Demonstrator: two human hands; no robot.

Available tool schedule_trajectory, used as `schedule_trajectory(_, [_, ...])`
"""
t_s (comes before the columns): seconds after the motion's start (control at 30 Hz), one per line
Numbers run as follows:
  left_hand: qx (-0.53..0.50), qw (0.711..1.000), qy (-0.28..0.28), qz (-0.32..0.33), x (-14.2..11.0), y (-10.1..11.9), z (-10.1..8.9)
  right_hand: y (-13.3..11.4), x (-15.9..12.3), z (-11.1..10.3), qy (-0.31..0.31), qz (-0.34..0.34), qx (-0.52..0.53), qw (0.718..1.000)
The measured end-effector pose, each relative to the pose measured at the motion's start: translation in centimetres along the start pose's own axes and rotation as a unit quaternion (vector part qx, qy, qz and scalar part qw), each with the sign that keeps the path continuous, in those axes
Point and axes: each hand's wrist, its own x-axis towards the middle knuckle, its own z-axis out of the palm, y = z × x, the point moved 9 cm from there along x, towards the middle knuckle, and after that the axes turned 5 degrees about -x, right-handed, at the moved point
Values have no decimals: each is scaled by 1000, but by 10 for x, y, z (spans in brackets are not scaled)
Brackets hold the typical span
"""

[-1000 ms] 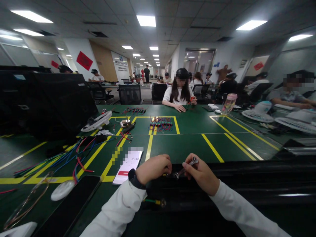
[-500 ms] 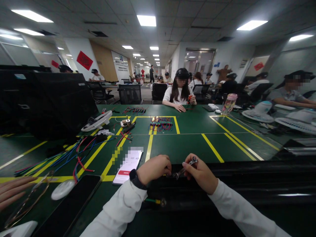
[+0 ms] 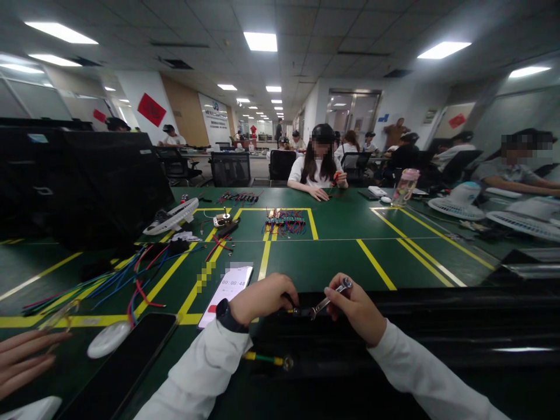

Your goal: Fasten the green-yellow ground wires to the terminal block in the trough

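Fingers [image 3: 41, 338] of another person spread at the near left edge, beside a thin-rimmed, see-through object [image 3: 65, 315] too blurred to name. Right of it, limp plastic-coated wires [image 3: 118, 280] in red, blue and green trail across the green table [image 3: 326, 265], far of a smooth white disc [image 3: 108, 339] and a flat black slab [image 3: 126, 367]. Next comes a glassy lit phone [image 3: 225, 294], just left of my left hand [image 3: 265, 297]. That hand is curled, its fingertips bent down by a small yellow-and-metal piece [image 3: 292, 311]; I cannot tell whether I pinch it or only touch it. Near of that hand, a yellow-and-green cable [image 3: 266, 358] ends in a round metal ring [image 3: 287, 362]. Between my hands lies a shiny steel wrench [image 3: 322, 305], its long axis slanting from near left to far right. Its forked end points left, just beside the yellow-and-metal piece, though whether they meet I cannot make out; its rounded end rests up by the fingers of my right hand [image 3: 350, 306]. This hand is the nearer one to the wrench, closed around it with the thumb on top. Glossy black bars [image 3: 472, 326] stretch rightward from beneath.
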Motion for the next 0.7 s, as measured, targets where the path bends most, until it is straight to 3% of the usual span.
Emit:
schedule_trajectory(0.4, [-19, 999, -37, 3, -5, 4, 9, 5, 0, 4, -12, 10, 18, 1000])
schedule_trajectory(0.7, [-22, 999, -29, -6, -4, 0, 11, 8, -1, 5, -13, 15, 14, 1000])
